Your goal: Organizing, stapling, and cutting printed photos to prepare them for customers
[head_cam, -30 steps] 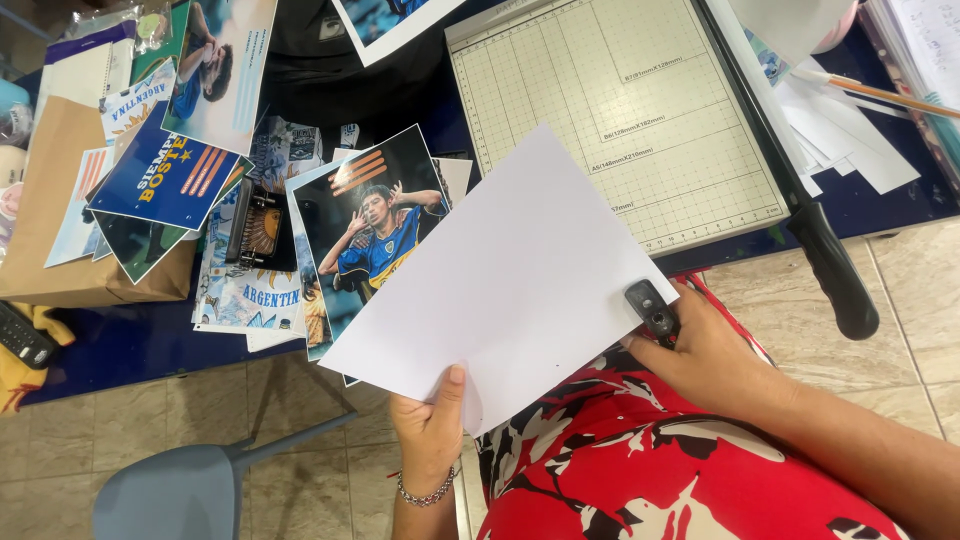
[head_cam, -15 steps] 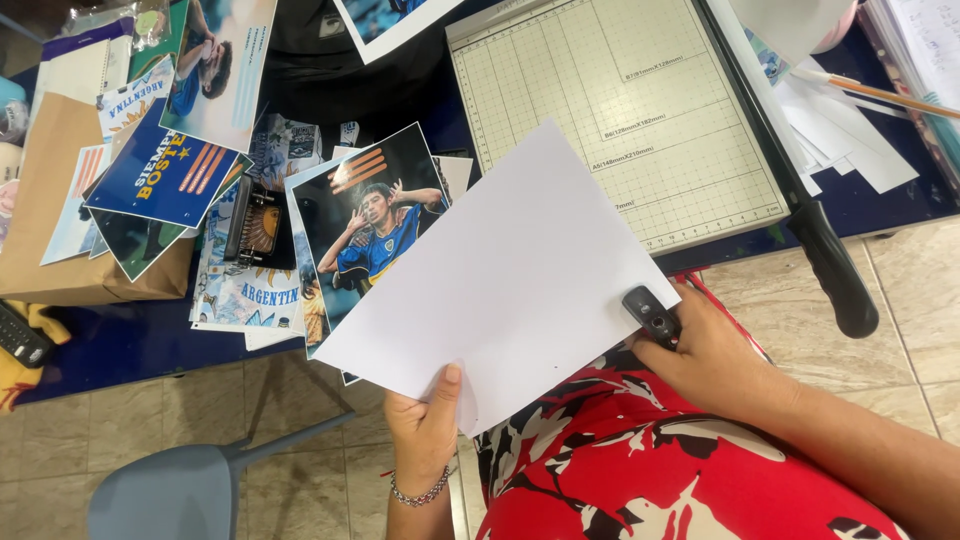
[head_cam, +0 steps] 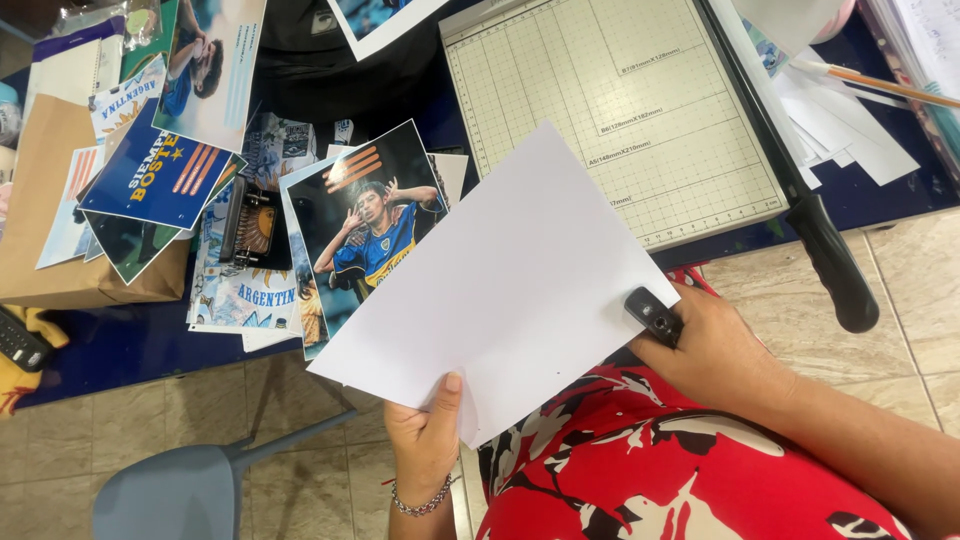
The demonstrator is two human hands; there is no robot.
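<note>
My left hand (head_cam: 428,432) pinches the near edge of a blank white sheet (head_cam: 510,285), holding it tilted over my lap. The thumb lies on top of the paper. At the sheet's right corner my right hand (head_cam: 712,352) grips a small black clip-like tool (head_cam: 653,314), which touches that corner. I wear a red, white and black patterned garment (head_cam: 660,470). A beaded bracelet (head_cam: 420,505) circles my left wrist.
A paper trimmer with a gridded cream board (head_cam: 610,110) and black-handled blade arm (head_cam: 825,255) lies on the blue table (head_cam: 130,340). Printed photos and cards (head_cam: 365,225) are piled to the left beside a brown envelope (head_cam: 45,200). A grey chair (head_cam: 170,490) stands below.
The white sheet and both hands have shifted very slightly; the grip on paper and black tool is the same.
</note>
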